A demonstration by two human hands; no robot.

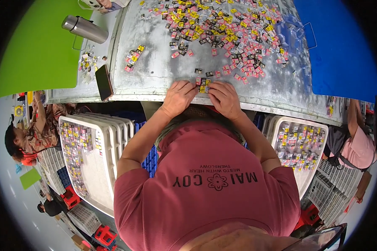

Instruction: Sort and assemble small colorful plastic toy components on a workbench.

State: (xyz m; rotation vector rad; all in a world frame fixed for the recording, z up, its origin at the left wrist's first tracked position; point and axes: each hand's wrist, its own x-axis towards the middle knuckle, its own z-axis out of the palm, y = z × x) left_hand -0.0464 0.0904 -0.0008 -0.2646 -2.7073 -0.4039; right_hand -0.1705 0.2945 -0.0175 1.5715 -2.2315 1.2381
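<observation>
At the table's near edge, a compact block of small black, pink and yellow boxes [203, 85] lies between my two hands. My left hand [180, 97] has its fingers curled and its fingertips against the block's left side. From the right, my right hand [225, 99] presses bent fingers against the other side. Just beyond them lie a loose black box [198, 71] and a few pink ones. Farther off, a wide heap of the same kind of boxes [234, 37] spreads over the metal tabletop [151, 37].
A short row of boxes [134, 58] lies left of the heap. A phone [104, 82] and a steel flask [85, 29] rest farther left. Clear plastic trays [290, 33] sit at right. White crates [92, 180] of boxes flank me, with green and blue partitions [343, 50] beyond. Other people work on both sides.
</observation>
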